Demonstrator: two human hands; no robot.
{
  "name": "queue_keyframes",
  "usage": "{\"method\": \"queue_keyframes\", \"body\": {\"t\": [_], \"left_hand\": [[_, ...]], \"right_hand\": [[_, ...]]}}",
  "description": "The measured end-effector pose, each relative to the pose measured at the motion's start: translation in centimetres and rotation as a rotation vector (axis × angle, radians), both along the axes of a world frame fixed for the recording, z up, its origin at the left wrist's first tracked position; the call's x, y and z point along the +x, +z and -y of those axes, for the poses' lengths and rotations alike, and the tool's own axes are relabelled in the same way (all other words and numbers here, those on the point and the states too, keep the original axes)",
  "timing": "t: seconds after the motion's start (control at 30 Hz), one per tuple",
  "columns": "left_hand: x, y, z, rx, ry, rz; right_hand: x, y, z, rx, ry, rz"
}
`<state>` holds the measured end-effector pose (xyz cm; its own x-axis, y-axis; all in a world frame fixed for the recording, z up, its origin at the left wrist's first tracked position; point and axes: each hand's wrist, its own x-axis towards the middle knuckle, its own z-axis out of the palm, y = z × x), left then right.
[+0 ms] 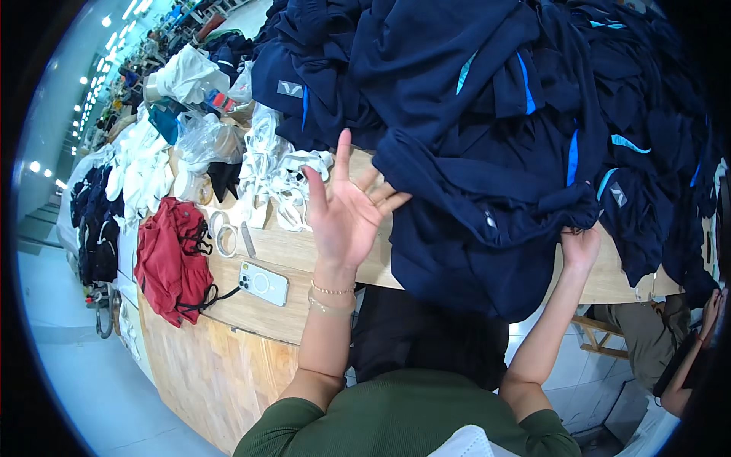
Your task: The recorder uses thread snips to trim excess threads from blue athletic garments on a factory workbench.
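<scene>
A navy garment (472, 263) with a wide band along its top hangs over the near table edge in front of me. My right hand (581, 247) is closed on the right end of that band, its fingertips partly hidden by the cloth. At the band's left end, my left hand (346, 221) is open, palm up, with thumb and fingers spread. Its outer fingertips reach the fabric edge without closing on it; whether they press on it I cannot tell. A small pale spot, perhaps a tag or an opening, shows on the cloth.
A heap of navy garments (449, 68) with blue strips covers the table's far side. To the left lie white straps (263, 171), clear plastic bags (205, 141), a red cloth item (175, 259), tape rolls (226, 240) and a phone (264, 284). Another person's hand (712, 312) shows at right.
</scene>
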<state>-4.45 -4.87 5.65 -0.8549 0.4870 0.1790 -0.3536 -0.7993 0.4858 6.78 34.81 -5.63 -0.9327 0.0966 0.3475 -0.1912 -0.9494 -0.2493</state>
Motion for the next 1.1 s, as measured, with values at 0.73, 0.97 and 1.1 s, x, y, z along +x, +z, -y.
{"method": "queue_keyframes", "body": {"t": [0.73, 0.97, 1.1], "left_hand": [[-1.1, -5.2, 2.3, -0.099, 0.047, 0.248], [-0.4, -3.7, 1.6, -0.345, 0.132, 0.153], [-0.1, -2.9, 1.0, -0.751, 0.288, -0.117]], "right_hand": [[-0.3, 6.2, 7.0, 0.315, -0.098, 0.314], [-0.5, 8.2, 8.8, 0.421, -0.212, 0.539], [-0.2, 8.3, 9.4, 0.947, -0.568, 0.457]]}}
